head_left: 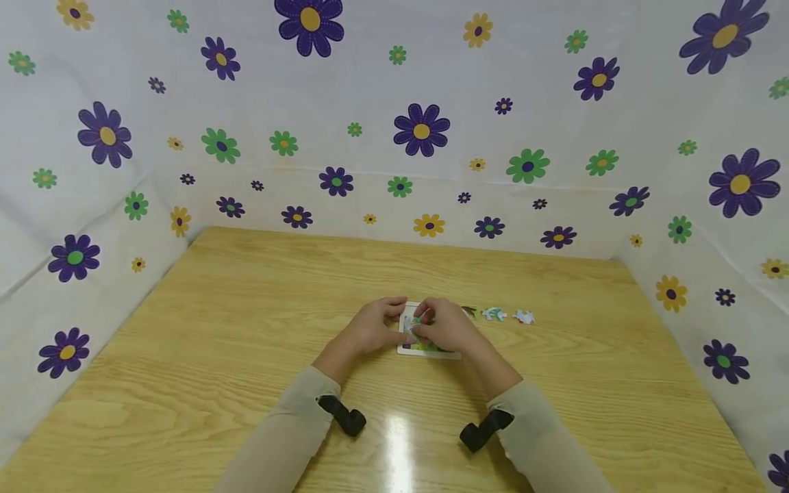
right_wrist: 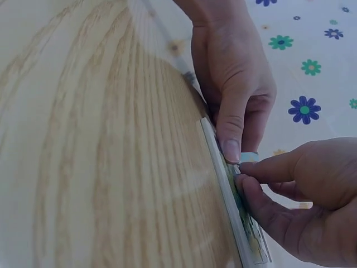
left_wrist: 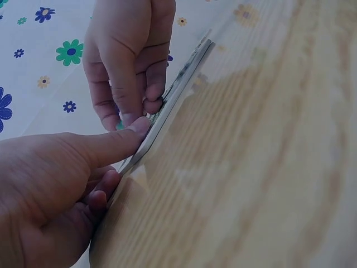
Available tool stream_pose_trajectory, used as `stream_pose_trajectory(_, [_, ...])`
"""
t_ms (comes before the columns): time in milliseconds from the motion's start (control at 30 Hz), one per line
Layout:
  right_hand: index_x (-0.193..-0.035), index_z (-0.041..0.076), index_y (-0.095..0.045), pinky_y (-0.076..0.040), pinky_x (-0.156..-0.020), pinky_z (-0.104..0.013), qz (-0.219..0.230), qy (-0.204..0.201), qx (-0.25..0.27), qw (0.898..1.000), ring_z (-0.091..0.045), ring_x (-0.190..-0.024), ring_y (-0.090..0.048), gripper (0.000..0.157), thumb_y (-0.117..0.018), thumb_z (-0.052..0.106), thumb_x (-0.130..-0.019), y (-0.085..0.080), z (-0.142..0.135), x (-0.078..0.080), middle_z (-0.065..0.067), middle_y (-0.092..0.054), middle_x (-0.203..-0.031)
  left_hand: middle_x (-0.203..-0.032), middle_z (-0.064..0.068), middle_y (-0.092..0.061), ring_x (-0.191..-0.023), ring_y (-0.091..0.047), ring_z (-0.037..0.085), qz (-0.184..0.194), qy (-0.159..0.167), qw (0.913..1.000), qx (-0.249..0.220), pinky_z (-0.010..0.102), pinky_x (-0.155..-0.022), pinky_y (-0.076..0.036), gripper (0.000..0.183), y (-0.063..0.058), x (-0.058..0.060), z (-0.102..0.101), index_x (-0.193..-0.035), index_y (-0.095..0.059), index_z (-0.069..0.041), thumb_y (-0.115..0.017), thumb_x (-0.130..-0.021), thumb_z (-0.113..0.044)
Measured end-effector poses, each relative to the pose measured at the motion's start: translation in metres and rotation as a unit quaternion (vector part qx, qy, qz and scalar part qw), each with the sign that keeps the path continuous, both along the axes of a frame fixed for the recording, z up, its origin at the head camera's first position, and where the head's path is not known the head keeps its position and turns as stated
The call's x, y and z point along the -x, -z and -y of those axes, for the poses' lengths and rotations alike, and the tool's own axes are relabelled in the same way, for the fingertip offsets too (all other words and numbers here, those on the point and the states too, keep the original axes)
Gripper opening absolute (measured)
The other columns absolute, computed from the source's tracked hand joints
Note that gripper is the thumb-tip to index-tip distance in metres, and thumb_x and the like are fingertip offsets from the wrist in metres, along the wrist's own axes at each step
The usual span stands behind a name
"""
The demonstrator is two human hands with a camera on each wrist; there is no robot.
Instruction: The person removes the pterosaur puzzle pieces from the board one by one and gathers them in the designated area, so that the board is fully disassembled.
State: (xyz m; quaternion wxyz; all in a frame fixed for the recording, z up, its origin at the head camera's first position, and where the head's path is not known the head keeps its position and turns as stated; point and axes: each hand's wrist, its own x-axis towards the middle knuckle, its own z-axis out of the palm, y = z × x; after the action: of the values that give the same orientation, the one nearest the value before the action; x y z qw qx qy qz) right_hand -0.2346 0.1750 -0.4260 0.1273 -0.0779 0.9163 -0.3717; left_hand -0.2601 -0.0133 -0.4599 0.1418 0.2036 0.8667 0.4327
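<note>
2 pale beige sleeves [head_left: 280,433], each with 1 black, round-ended strap [head_left: 351,422], leave the hands [head_left: 368,327] bare.

The tabletop [head_left: 246,308] is yellow-brown with wood grain; behind its far edge, white cloth [head_left: 345,89] carries purple, green and yellow flowers [head_left: 421,131]; the puzzle [head_left: 428,353] is white-rimmed, partly green; straps [head_left: 348,420] are black, sleeves [head_left: 277,438] beige

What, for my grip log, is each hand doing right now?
Left hand: closed, gripping the left edge of a white-rimmed rectangular puzzle board.
Right hand: closed, pinching a small, bluish, partly hidden puzzle piece over it.
</note>
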Motion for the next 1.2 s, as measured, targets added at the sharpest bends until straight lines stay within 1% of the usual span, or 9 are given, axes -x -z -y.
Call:
stream_pose_trajectory(100, [-0.103, 0.008, -0.063, -0.050, -0.062, -0.026, 0.014, 0.006, 0.017, 1.000, -0.014, -0.071, -0.064, 0.014, -0.071, 0.015, -0.094, 0.001, 0.000, 0.001, -0.006, -0.069, -0.092, -0.154, 0.005, -0.048, -0.134, -0.052, 0.025, 0.004, -0.002, 1.0000, 0.000, 0.043, -0.114, -0.041, 0.078, -0.002, -0.001, 0.000, -0.149, -0.048, -0.010, -0.084, -0.082, -0.027])
stream_pose_trajectory(300, [-0.105, 0.003, -0.066, -0.056, -0.064, -0.025, 0.042, 0.035, 0.083, 0.995, -0.013, -0.071, -0.068, 0.012, -0.067, 0.011, -0.096, 0.005, 0.000, 0.001, -0.010, -0.071, -0.091, -0.152, 0.004, -0.050, -0.131, -0.055, 0.023, 0.007, -0.007, 1.0000, 0.002, 0.041, -0.112, -0.043, 0.078, -0.001, -0.001, -0.001, -0.149, -0.048, -0.012, -0.084, -0.082, -0.028])
stream_pose_trajectory(533, [-0.104, -0.001, -0.069, -0.055, -0.061, -0.023, 0.035, 0.072, 0.114, 0.990, -0.011, -0.065, -0.065, 0.012, -0.066, 0.007, -0.096, 0.007, 0.003, -0.003, -0.011, -0.071, -0.084, -0.154, 0.003, -0.048, -0.132, -0.054, 0.024, 0.010, -0.006, 0.9999, 0.007, 0.042, -0.112, -0.042, 0.077, -0.003, -0.002, -0.001, -0.150, -0.047, -0.012, -0.082, -0.084, -0.028])
stream_pose_trajectory(600, [-0.105, -0.001, -0.070, -0.056, -0.061, -0.022, 0.041, 0.081, 0.127, 0.988, -0.010, -0.066, -0.066, 0.013, -0.066, 0.006, -0.095, 0.006, 0.003, -0.003, -0.012, -0.071, -0.086, -0.153, 0.004, -0.049, -0.133, -0.054, 0.024, 0.011, -0.005, 0.9999, 0.007, 0.042, -0.112, -0.042, 0.077, -0.004, -0.003, -0.001, -0.151, -0.046, -0.012, -0.082, -0.084, -0.027])
stream_pose_trajectory(667, [-0.109, -0.003, -0.070, -0.058, -0.064, -0.024, 0.059, 0.094, 0.161, 0.981, -0.011, -0.068, -0.068, 0.016, -0.065, 0.005, -0.096, 0.006, 0.002, -0.002, -0.015, -0.071, -0.092, -0.153, 0.005, -0.049, -0.133, -0.053, 0.025, 0.013, -0.006, 0.9999, 0.005, 0.042, -0.112, -0.042, 0.078, -0.006, -0.003, -0.002, -0.151, -0.045, -0.012, -0.082, -0.084, -0.026])
stream_pose_trajectory(800, [-0.117, -0.004, -0.068, -0.061, -0.072, -0.028, 0.104, 0.115, 0.231, 0.960, -0.014, -0.074, -0.072, 0.023, -0.063, 0.005, -0.097, 0.007, -0.002, 0.001, -0.020, -0.069, -0.104, -0.153, 0.006, -0.049, -0.135, -0.052, 0.026, 0.016, -0.003, 0.9999, 0.005, 0.043, -0.113, -0.041, 0.079, -0.007, -0.004, -0.002, -0.151, -0.044, -0.011, -0.083, -0.084, -0.025])
stream_pose_trajectory(900, [-0.120, -0.005, -0.067, -0.061, -0.077, -0.029, 0.124, 0.113, 0.256, 0.952, -0.015, -0.078, -0.073, 0.025, -0.063, 0.005, -0.098, 0.009, -0.006, 0.000, -0.019, -0.068, -0.107, -0.153, 0.007, -0.048, -0.136, -0.051, 0.026, 0.009, 0.001, 0.9999, 0.012, 0.044, -0.115, -0.039, 0.079, -0.007, -0.004, -0.002, -0.151, -0.045, -0.010, -0.082, -0.084, -0.027])
stream_pose_trajectory(1033, [-0.123, -0.005, -0.066, -0.060, -0.079, -0.027, 0.127, 0.098, 0.263, 0.951, -0.013, -0.081, -0.073, 0.027, -0.062, 0.006, -0.098, 0.009, -0.010, -0.003, -0.017, -0.067, -0.107, -0.154, 0.006, -0.047, -0.135, -0.052, 0.026, 0.006, -0.001, 0.9999, 0.016, 0.044, -0.116, -0.038, 0.079, -0.006, -0.003, -0.001, -0.151, -0.045, -0.010, -0.083, -0.084, -0.028])
stream_pose_trajectory(1200, [-0.127, -0.006, -0.063, -0.060, -0.080, -0.026, 0.119, 0.096, 0.266, 0.952, -0.012, -0.083, -0.072, 0.031, -0.061, 0.005, -0.099, 0.008, -0.018, -0.008, -0.015, -0.067, -0.106, -0.156, 0.004, -0.045, -0.134, -0.052, 0.026, 0.003, -0.001, 0.9999, 0.011, 0.044, -0.115, -0.038, 0.080, -0.005, -0.003, -0.001, -0.150, -0.046, -0.009, -0.084, -0.082, -0.028])
